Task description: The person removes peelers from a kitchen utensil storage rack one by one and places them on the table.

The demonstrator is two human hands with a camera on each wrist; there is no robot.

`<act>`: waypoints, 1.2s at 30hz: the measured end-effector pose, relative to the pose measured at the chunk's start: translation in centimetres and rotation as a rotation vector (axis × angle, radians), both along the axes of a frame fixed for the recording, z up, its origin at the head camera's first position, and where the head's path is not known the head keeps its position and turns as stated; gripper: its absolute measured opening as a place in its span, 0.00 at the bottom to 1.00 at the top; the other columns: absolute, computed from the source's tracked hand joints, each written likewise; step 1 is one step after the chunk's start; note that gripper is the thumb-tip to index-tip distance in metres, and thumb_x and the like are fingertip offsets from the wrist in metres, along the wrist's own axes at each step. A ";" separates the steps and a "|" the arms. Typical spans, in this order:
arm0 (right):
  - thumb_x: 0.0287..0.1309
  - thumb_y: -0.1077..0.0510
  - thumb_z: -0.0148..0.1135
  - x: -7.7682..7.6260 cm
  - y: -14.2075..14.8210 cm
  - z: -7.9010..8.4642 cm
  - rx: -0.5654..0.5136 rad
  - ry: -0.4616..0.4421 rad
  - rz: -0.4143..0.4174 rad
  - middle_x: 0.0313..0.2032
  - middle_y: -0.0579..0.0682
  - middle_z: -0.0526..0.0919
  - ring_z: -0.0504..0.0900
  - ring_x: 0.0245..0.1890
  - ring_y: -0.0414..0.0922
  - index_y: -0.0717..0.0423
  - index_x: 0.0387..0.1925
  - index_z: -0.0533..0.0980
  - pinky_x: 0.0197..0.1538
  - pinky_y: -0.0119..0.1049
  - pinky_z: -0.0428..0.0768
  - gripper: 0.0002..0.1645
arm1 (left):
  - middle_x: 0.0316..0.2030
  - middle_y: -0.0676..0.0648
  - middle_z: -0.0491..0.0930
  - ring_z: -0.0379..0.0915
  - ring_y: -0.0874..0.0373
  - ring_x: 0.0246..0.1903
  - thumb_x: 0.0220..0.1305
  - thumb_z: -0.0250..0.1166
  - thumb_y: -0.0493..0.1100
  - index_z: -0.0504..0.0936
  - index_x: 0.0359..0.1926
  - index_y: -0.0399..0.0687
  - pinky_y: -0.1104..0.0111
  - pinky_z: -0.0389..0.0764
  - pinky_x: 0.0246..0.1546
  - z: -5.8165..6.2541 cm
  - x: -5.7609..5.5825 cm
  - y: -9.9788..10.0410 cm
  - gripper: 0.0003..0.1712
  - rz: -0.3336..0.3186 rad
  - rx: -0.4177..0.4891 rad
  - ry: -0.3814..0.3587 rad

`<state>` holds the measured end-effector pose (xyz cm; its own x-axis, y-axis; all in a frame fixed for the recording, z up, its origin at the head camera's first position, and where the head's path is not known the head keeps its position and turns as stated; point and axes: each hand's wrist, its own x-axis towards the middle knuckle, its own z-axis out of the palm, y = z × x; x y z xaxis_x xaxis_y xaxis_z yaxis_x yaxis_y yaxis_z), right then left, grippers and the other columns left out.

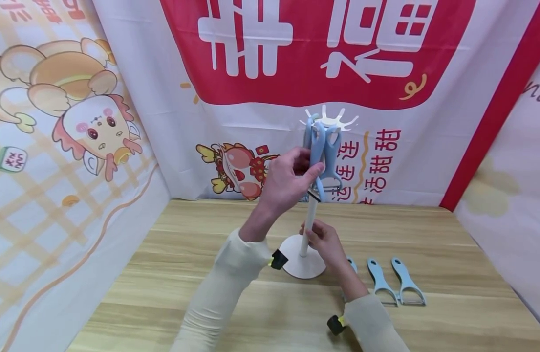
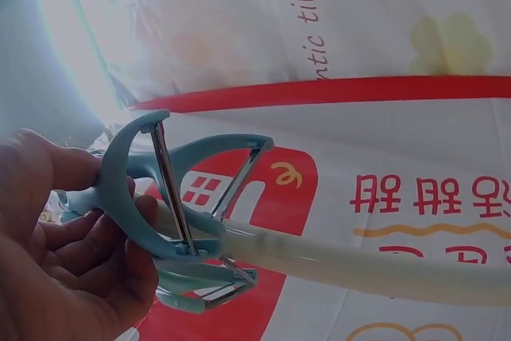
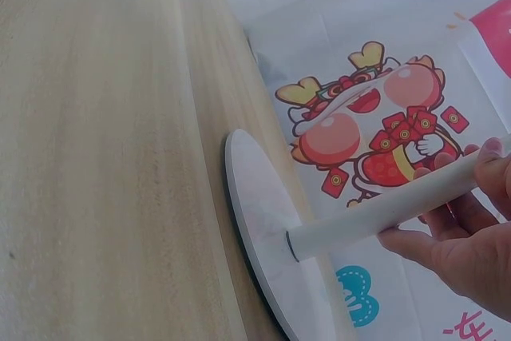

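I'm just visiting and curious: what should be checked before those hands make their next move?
1. Glossy white stand's flat round base resting on the wood-grain table: ok.
2. Right hand steadying the stand's slim white pole: ok.
3. Left hand gripping a light-blue, Y-shaped peeler with a metal blade: ok.
4. That peeler securely caught on the white, spiky hook ring: cannot tell.
5. All peelers off the table: not ok; light-blue ones lie at the right.
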<state>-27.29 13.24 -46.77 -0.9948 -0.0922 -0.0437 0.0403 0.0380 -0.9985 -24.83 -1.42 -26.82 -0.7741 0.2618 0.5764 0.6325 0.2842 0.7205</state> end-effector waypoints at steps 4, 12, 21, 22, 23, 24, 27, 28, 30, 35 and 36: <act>0.73 0.62 0.51 0.0 0.0 0.0 -0.002 -0.008 -0.005 0.53 0.58 0.81 0.78 0.60 0.53 0.59 0.57 0.75 0.64 0.53 0.76 0.15 | 0.47 0.43 0.86 0.86 0.56 0.44 0.68 0.66 0.46 0.78 0.56 0.40 0.70 0.84 0.48 0.2 0.0 -0.1 0.20 -0.015 0.033 -0.004; 0.73 0.62 0.51 -0.2 0.1 0.0 -0.007 0.012 0.005 0.53 0.61 0.81 0.78 0.60 0.54 0.60 0.56 0.75 0.64 0.53 0.76 0.14 | 0.48 0.43 0.86 0.86 0.54 0.45 0.67 0.66 0.43 0.77 0.57 0.39 0.68 0.84 0.50 1.0 0.2 -0.6 0.20 -0.035 0.087 -0.001; 0.73 0.63 0.52 -0.2 0.0 -0.1 0.001 -0.001 -0.015 0.52 0.59 0.82 0.78 0.60 0.53 0.59 0.56 0.76 0.63 0.53 0.77 0.14 | 0.45 0.40 0.86 0.86 0.54 0.43 0.64 0.69 0.41 0.79 0.56 0.38 0.68 0.84 0.50 1.4 0.4 -1.5 0.21 -0.045 0.129 0.011; 0.73 0.63 0.52 -0.2 0.0 -0.1 0.001 0.000 -0.014 0.52 0.59 0.82 0.78 0.60 0.53 0.59 0.56 0.76 0.63 0.53 0.76 0.14 | 0.44 0.40 0.86 0.86 0.54 0.42 0.63 0.69 0.41 0.80 0.56 0.38 0.68 0.84 0.49 1.4 0.4 -1.7 0.21 -0.047 0.131 0.008; 0.73 0.63 0.52 -0.2 0.0 -0.1 0.001 0.000 -0.014 0.52 0.59 0.82 0.78 0.60 0.53 0.60 0.56 0.75 0.63 0.53 0.76 0.14 | 0.43 0.40 0.86 0.86 0.54 0.41 0.63 0.69 0.41 0.80 0.56 0.38 0.68 0.85 0.49 1.5 0.5 -1.9 0.22 -0.047 0.128 0.007; 0.73 0.64 0.52 -0.2 0.0 -0.1 0.001 0.003 -0.011 0.52 0.59 0.82 0.78 0.60 0.53 0.61 0.56 0.75 0.63 0.53 0.76 0.15 | 0.43 0.41 0.86 0.86 0.54 0.40 0.63 0.70 0.42 0.80 0.56 0.39 0.68 0.85 0.48 1.5 0.5 -2.0 0.22 -0.046 0.124 0.006; 0.73 0.64 0.51 -0.2 -0.1 -0.1 0.003 0.013 -0.006 0.52 0.61 0.81 0.78 0.60 0.54 0.63 0.57 0.74 0.64 0.54 0.75 0.16 | 0.42 0.41 0.86 0.85 0.54 0.39 0.62 0.70 0.42 0.80 0.56 0.39 0.67 0.85 0.48 1.6 0.6 -2.5 0.23 -0.036 0.110 0.010; 0.73 0.64 0.51 -0.2 -0.1 -0.1 0.004 0.016 -0.006 0.52 0.61 0.81 0.78 0.60 0.54 0.63 0.57 0.74 0.64 0.54 0.75 0.16 | 0.42 0.41 0.86 0.85 0.54 0.39 0.62 0.70 0.42 0.80 0.56 0.38 0.67 0.85 0.47 1.7 0.6 -2.6 0.23 -0.030 0.105 0.009; 0.73 0.64 0.51 -0.3 -0.1 -0.1 0.003 0.021 -0.002 0.53 0.63 0.81 0.77 0.60 0.54 0.63 0.57 0.74 0.64 0.54 0.75 0.16 | 0.42 0.41 0.86 0.85 0.53 0.38 0.62 0.70 0.42 0.80 0.57 0.39 0.67 0.86 0.46 1.7 0.6 -2.8 0.23 -0.027 0.101 -0.001; 0.73 0.64 0.52 -0.3 0.0 -0.4 0.001 0.023 -0.006 0.53 0.62 0.81 0.78 0.59 0.53 0.62 0.56 0.75 0.63 0.54 0.75 0.14 | 0.42 0.42 0.86 0.84 0.53 0.37 0.62 0.70 0.43 0.80 0.58 0.40 0.66 0.86 0.43 1.7 0.6 -3.3 0.24 -0.033 0.104 -0.038; 0.73 0.64 0.52 -0.3 0.0 -0.4 0.003 0.024 -0.006 0.53 0.62 0.81 0.78 0.59 0.53 0.62 0.56 0.75 0.63 0.54 0.75 0.14 | 0.42 0.42 0.85 0.84 0.53 0.37 0.62 0.70 0.42 0.80 0.57 0.40 0.66 0.86 0.43 1.7 0.6 -3.3 0.23 -0.034 0.105 -0.042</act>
